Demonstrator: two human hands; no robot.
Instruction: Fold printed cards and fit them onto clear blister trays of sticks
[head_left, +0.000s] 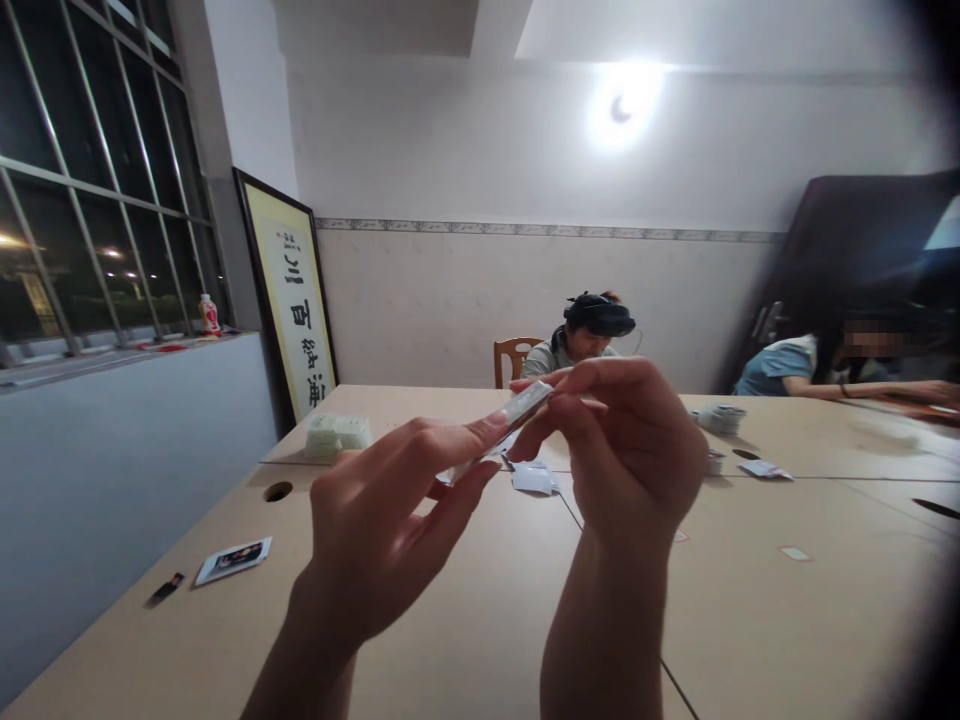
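A thin, flat white packet (529, 400) is held up above the table, tilted so that its right end is higher. It is seen nearly edge-on, so its faces and contents are hidden. My left hand (397, 510) grips its lower left end between thumb and fingers. At the upper right end, the thumb and fingertips of my right hand (630, 440) pinch it. Behind and below the hands, white packets (534, 478) lie on the table (442, 620).
On the left lie a card with a dark picture (234, 560) and a small black item (166, 589). A pale green stack (337, 433) stands farther back, near a cable hole (278, 491). Stacked packets (721, 419) lie at right. Two people (589, 335) sit across the table.
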